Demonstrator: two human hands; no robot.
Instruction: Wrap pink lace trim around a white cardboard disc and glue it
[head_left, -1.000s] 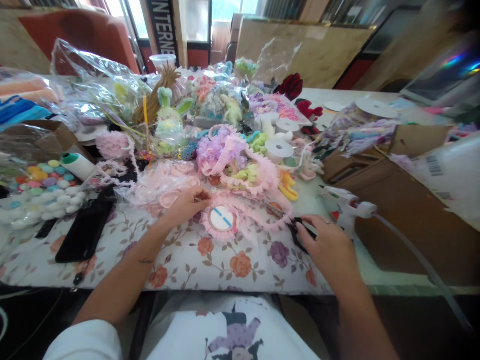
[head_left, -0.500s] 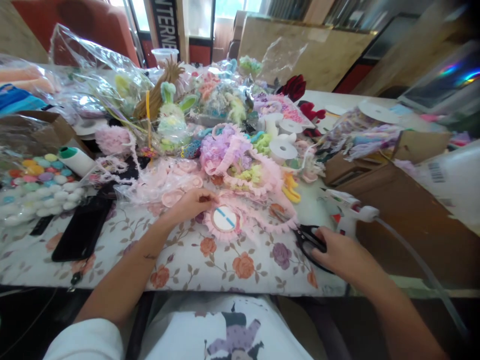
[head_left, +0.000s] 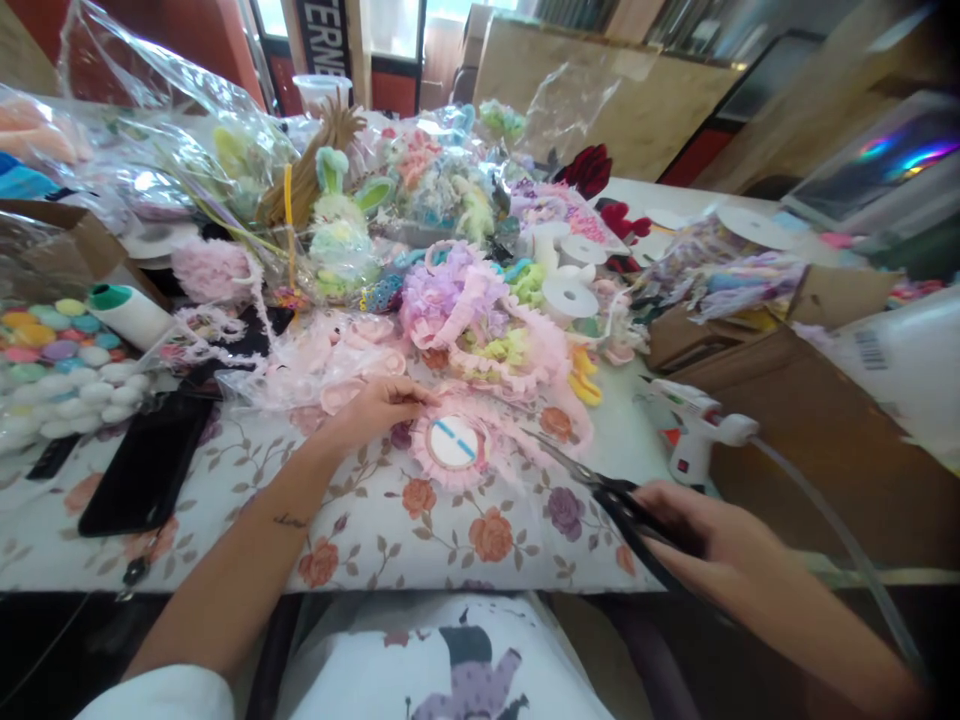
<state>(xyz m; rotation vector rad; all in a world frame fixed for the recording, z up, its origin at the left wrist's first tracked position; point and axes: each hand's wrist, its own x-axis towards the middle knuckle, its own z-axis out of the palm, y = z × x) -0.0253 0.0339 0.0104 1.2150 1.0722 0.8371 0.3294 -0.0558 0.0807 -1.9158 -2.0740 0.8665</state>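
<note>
My left hand (head_left: 375, 405) rests on the flowered tablecloth (head_left: 420, 520) with its fingers pinched on the pink lace trim (head_left: 525, 425), just left of a white disc edged with that lace (head_left: 454, 442). My right hand (head_left: 701, 545) is closed round the black handles of a pair of scissors (head_left: 600, 485). The scissors are lifted off the cloth, their blades pointing up-left toward the lace.
A white glue gun (head_left: 697, 425) with its cable lies right of the scissors, beside brown cardboard boxes (head_left: 787, 420). A black phone (head_left: 142, 460) lies at the left. Heaps of ribbons, lace, empty spools (head_left: 570, 295) and plastic bags fill the back.
My right hand has closed on the scissors, lifted them from the cloth and drawn them back to the right. My left hand has stayed on the lace.
</note>
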